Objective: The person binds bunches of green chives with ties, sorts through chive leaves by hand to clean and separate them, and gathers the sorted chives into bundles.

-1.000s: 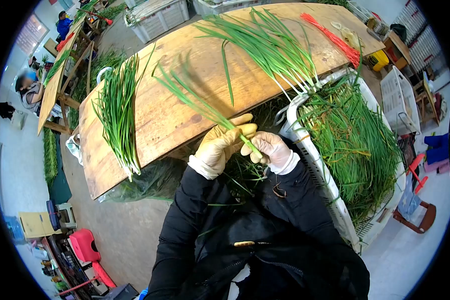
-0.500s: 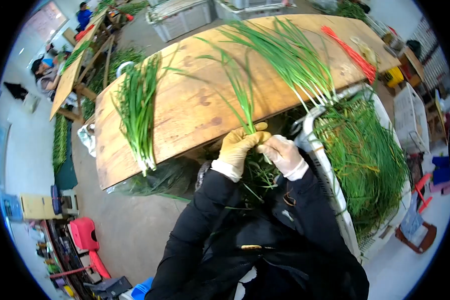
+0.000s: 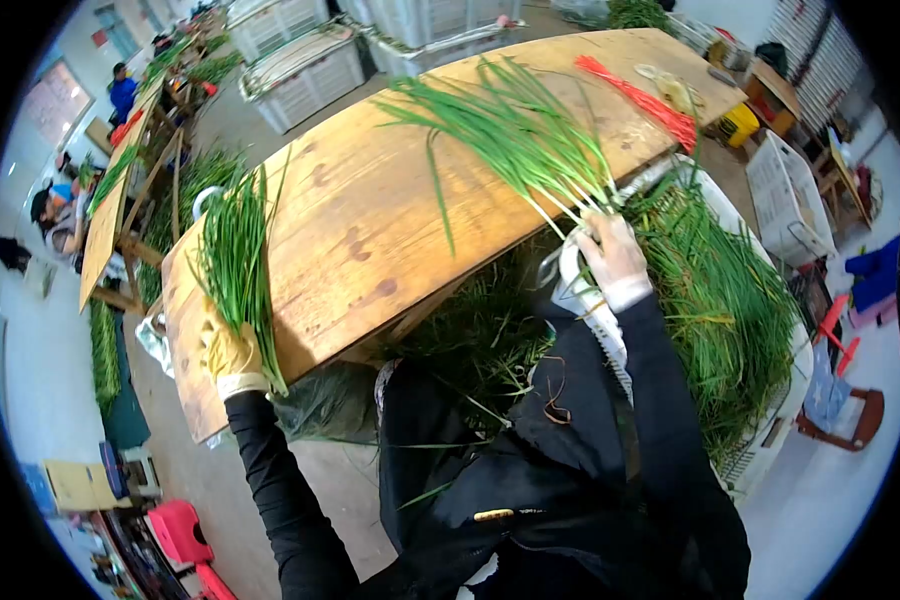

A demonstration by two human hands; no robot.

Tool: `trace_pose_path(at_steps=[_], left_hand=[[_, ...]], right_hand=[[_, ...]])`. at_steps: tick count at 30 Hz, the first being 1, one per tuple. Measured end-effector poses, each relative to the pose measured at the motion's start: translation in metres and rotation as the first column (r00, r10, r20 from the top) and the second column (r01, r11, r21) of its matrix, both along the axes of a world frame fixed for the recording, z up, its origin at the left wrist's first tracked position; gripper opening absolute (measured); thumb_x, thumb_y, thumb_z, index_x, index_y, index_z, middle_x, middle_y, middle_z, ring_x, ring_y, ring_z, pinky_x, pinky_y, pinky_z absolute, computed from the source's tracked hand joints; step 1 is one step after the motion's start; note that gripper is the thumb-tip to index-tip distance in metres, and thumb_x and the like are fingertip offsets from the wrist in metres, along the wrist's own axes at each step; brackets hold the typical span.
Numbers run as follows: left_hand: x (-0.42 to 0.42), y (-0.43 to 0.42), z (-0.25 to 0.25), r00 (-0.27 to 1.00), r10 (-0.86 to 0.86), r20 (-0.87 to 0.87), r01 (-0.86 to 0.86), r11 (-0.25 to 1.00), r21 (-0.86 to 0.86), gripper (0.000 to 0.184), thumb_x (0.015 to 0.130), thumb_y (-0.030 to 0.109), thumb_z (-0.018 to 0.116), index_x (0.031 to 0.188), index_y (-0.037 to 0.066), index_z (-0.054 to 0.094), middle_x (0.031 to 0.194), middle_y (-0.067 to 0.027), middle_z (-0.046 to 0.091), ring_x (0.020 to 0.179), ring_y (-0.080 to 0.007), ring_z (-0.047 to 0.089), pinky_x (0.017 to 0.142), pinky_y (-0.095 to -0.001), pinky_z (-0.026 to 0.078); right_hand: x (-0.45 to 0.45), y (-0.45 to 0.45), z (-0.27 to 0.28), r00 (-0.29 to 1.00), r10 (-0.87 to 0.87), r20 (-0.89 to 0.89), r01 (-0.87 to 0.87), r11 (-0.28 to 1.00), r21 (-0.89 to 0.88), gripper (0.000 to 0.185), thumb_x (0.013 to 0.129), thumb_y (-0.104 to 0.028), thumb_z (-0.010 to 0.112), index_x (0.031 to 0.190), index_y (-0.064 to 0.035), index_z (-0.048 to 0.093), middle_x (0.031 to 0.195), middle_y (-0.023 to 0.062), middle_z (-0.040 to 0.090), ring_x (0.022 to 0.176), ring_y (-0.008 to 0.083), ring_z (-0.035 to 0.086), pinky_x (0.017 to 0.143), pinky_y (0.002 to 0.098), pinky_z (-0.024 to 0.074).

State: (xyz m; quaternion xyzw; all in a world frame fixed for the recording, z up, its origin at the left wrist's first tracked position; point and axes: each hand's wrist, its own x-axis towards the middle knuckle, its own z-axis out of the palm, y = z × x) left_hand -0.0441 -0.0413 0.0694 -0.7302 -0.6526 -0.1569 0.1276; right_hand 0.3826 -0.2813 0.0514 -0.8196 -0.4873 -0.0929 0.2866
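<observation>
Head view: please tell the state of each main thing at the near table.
Left greens, gathered on the table
Right greens, fanned out on the table
Crate, lidless, filled with loose greens
Red strands, bundled, lying flat
Left hand, gloved, at the left greens, grip unclear
Right hand, gloved, at the right greens, grip unclear

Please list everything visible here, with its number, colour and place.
Wooden table: 1, brown, centre
Leafy bundle: 1, green, table's left end
Loose stalks: several, green, table's right half
Red strips: one bunch, red, table's right
Near crate: 1, white, right side
Green pile: 1, green, inside near crate
Far crates: several, white, beyond table
Red stool: 1, red, lower left
People: at least two, one blue-clad, upper left
Background clutter: count unclear, mixed, edges
Left hand: 1, yellowish glove, at leafy bundle
Right hand: 1, whitish glove, at stalks' ends
</observation>
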Motion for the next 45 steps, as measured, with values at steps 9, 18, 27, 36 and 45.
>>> trace_pose_path(at_steps=[9,18,27,36,45], left_hand=[[0.077,-0.066,-0.002,0.251,-0.413,0.875,0.764,0.640,0.083,0.046,0.084,0.019,0.049,0.125,0.003,0.036,0.124,-0.0153,0.043,0.114,-0.0242,0.042,0.096,-0.0368,0.034],[0.191,-0.121,-0.060,-0.011,0.759,0.650,0.997,0.056,-0.049,0.046,0.085,0.032,0.049,0.118,0.000,0.041,0.108,-0.0095,0.054,0.099,-0.0197,0.050,0.085,-0.0344,0.038],[0.193,-0.120,-0.063,0.005,0.814,0.581,0.995,0.055,-0.084,0.039,0.083,0.029,0.053,0.111,0.003,0.050,0.101,-0.0086,0.058,0.092,-0.0219,0.055,0.083,-0.0371,0.043],[0.200,-0.122,-0.070,0.003,0.743,0.669,0.990,0.094,-0.109,0.034,0.080,0.030,0.058,0.103,0.006,0.056,0.100,-0.0054,0.059,0.086,-0.0162,0.056,0.077,-0.0339,0.044],[0.197,-0.124,-0.063,-0.065,0.729,0.681,0.921,0.306,-0.240,0.019,0.080,0.022,0.058,0.091,0.006,0.058,0.105,-0.0086,0.058,0.097,-0.0192,0.055,0.077,-0.0315,0.045]], right_hand=[[0.000,0.073,0.007,0.978,-0.205,-0.041,0.141,0.792,-0.595,0.065,0.081,-0.037,0.049,0.130,-0.0016,0.026,0.118,0.0170,0.043,0.106,0.0271,0.046,0.089,0.0370,0.0387],[-0.108,0.019,-0.044,0.023,0.375,-0.927,-0.089,0.924,0.371,0.022,0.089,-0.018,0.045,0.101,-0.0003,0.049,0.075,0.0070,0.059,0.060,0.0135,0.059,0.049,0.0223,0.0469],[-0.102,0.005,-0.047,0.034,0.386,-0.922,-0.164,0.912,0.376,0.028,0.087,-0.027,0.050,0.101,-0.0034,0.051,0.075,0.0017,0.059,0.062,0.0058,0.055,0.052,0.0181,0.0454],[-0.104,0.007,-0.044,-0.030,0.308,-0.951,-0.097,0.946,0.310,0.027,0.075,-0.009,0.064,0.098,-0.0004,0.054,0.082,0.0053,0.062,0.061,0.0074,0.055,0.053,0.0176,0.0444],[-0.101,0.011,-0.049,-0.067,0.497,-0.865,0.168,0.860,0.482,0.016,0.081,-0.009,0.057,0.094,0.0009,0.055,0.074,0.0074,0.062,0.056,0.0084,0.054,0.053,0.0179,0.0426]])
